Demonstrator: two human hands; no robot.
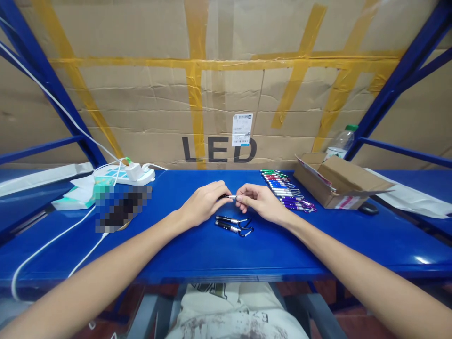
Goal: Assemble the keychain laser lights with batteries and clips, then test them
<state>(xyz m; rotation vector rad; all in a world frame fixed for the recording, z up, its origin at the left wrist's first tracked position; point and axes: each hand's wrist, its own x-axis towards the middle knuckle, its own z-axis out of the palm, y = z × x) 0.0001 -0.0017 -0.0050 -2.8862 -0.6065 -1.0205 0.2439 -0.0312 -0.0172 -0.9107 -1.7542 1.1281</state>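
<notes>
My left hand (206, 202) pinches one end of a small black and silver penlight (231, 197), held just above the table. At its silver end, my right hand (259, 201) grips it between thumb and fingers. Most of the penlight is covered by my fingers. Below my hands lie two black penlights, an upper one (228, 219) and a lower one (228, 227), side by side with black carabiner clips at their right ends. To the right of my right hand, a row of penlights (282, 189) in green, red, blue, silver and purple rests on the table.
An open cardboard box (332, 181) stands at the right, with a bottle (342, 141) behind it. At the left are a power strip (141, 176), white cables and a blurred dark object (122, 209). A large taped carton (158, 108) backs the blue table (282, 254).
</notes>
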